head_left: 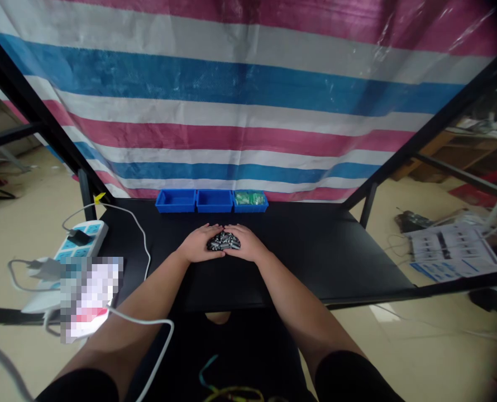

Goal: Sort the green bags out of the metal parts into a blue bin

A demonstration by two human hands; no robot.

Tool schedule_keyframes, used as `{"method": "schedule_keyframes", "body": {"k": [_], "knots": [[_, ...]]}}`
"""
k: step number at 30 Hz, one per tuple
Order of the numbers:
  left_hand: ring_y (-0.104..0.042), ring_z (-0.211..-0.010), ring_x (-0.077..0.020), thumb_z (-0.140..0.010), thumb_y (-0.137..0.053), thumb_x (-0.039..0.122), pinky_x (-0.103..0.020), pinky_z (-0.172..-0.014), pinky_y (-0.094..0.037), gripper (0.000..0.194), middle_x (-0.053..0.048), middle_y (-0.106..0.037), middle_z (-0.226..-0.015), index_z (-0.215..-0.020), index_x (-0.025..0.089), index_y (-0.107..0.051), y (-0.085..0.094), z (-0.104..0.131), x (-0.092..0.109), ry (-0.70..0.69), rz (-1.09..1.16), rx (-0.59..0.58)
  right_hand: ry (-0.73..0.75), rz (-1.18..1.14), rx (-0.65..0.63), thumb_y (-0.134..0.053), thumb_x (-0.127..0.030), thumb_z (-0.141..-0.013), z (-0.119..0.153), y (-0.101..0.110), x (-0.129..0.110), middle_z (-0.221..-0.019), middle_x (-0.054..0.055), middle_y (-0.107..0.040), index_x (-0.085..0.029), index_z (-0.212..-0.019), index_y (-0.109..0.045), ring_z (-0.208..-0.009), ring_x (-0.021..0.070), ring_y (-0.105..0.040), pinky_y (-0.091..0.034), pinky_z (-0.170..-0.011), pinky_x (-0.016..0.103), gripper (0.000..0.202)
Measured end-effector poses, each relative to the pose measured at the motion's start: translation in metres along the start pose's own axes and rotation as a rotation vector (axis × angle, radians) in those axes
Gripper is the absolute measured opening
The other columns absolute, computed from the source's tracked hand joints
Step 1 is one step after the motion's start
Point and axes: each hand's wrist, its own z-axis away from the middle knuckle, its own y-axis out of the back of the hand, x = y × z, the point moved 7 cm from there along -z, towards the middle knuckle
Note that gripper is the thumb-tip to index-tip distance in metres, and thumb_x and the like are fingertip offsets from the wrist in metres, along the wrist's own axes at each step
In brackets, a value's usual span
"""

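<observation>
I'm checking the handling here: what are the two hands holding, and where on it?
Nothing is lifted. The left hand and right hand cup a pile of small grey metal parts from either side as it lies on the black table.

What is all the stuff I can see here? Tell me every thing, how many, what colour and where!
small metal parts: one heap, dark grey and silvery, middle of the table, between the hands
table: one, black, in front of the person
bins: three, blue, in a row at the table's far edge; the right one holds green bits, what the other two hold cannot be seen
tarp: one, pink, white and blue stripes, hanging behind the table
power strip: one, white and light blue, left of the table, with a black plug in it
cable: one, white, over the table's left side
papers: several, white with print, on the floor at right
left hand: one, cupped against the heap's left side
right hand: one, cupped against the heap's right side
</observation>
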Motion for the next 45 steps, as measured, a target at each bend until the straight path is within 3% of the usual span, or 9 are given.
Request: {"method": "schedule_keyframes", "body": {"k": [7, 11, 14, 19, 31, 37, 45], "knots": [[-0.055, -0.133, -0.0336, -0.072, -0.074, 0.069, -0.049, -0.117, -0.039, 0.092, -0.016, -0.06, -0.141, -0.145, 0.017, -0.052, 0.009, 0.007, -0.007, 0.065, 0.02, 0.078, -0.086, -0.005, 0.038, -0.087, -0.057, -0.065, 0.013, 0.016, 0.01, -0.151, 0.013, -0.05, -0.025, -0.145, -0.05, -0.139, 0.0339, -0.046, -0.031, -0.119, 0.056, 0.094], [-0.047, -0.14, -0.0379, -0.063, -0.077, 0.075, -0.055, -0.12, -0.032, 0.11, -0.019, -0.051, -0.15, -0.15, 0.016, -0.045, 0.007, 0.012, -0.018, 0.122, 0.026, 0.022, -0.146, 0.028, -0.005, -0.086, -0.064, -0.061, 0.019, 0.016, 0.017, -0.156, 0.015, -0.043, -0.024, -0.151, -0.042, -0.145, 0.0365, -0.039, -0.026, -0.121, 0.059, 0.108], [-0.043, -0.143, -0.0372, -0.062, -0.077, 0.076, -0.058, -0.121, -0.027, 0.111, -0.018, -0.049, -0.152, -0.151, 0.018, -0.043, 0.001, 0.012, -0.02, 0.123, 0.054, -0.033, -0.139, 0.033, -0.06, -0.086, -0.066, -0.06, 0.017, 0.011, 0.016, -0.155, 0.016, -0.044, -0.022, -0.153, -0.04, -0.146, 0.0365, -0.038, -0.023, -0.123, 0.058, 0.112], [-0.044, -0.143, -0.0336, -0.066, -0.076, 0.074, -0.053, -0.122, -0.03, 0.102, -0.017, -0.053, -0.149, -0.148, 0.018, -0.048, -0.004, 0.008, -0.016, 0.094, 0.095, -0.044, -0.105, -0.023, -0.109, -0.085, -0.062, -0.065, 0.013, 0.004, 0.01, -0.152, 0.015, -0.048, -0.023, -0.152, -0.044, -0.147, 0.0347, -0.037, -0.026, -0.123, 0.056, 0.104], [-0.057, -0.132, -0.0318, -0.074, -0.076, 0.065, -0.05, -0.117, -0.039, 0.074, -0.012, -0.067, -0.133, -0.133, 0.023, -0.063, 0.001, 0.006, -0.014, 0.085, 0.152, 0.014, -0.216, -0.064, -0.123, -0.081, -0.048, -0.078, 0.016, 0.003, 0.015, -0.154, 0.014, -0.047, -0.029, -0.147, -0.051, -0.144, 0.0361, -0.041, -0.036, -0.117, 0.058, 0.077], [-0.057, -0.131, -0.0328, -0.075, -0.075, 0.065, -0.05, -0.115, -0.041, 0.078, -0.014, -0.065, -0.136, -0.137, 0.021, -0.06, 0.003, 0.008, -0.013, 0.081, 0.113, 0.025, -0.192, -0.094, -0.097, -0.081, -0.045, -0.079, 0.016, 0.004, 0.015, -0.151, 0.011, -0.051, -0.033, -0.143, -0.056, -0.144, 0.0334, -0.043, -0.034, -0.118, 0.056, 0.069], [-0.055, -0.133, -0.0344, -0.064, -0.076, 0.076, -0.05, -0.116, -0.04, 0.102, -0.015, -0.058, -0.144, -0.146, 0.021, -0.05, -0.001, 0.005, -0.003, 0.061, 0.025, 0.03, -0.121, -0.14, -0.059, -0.083, -0.041, -0.077, 0.013, 0.006, 0.01, -0.144, 0.009, -0.059, -0.03, -0.142, -0.057, -0.14, 0.0307, -0.048, -0.032, -0.121, 0.055, 0.071]]}}
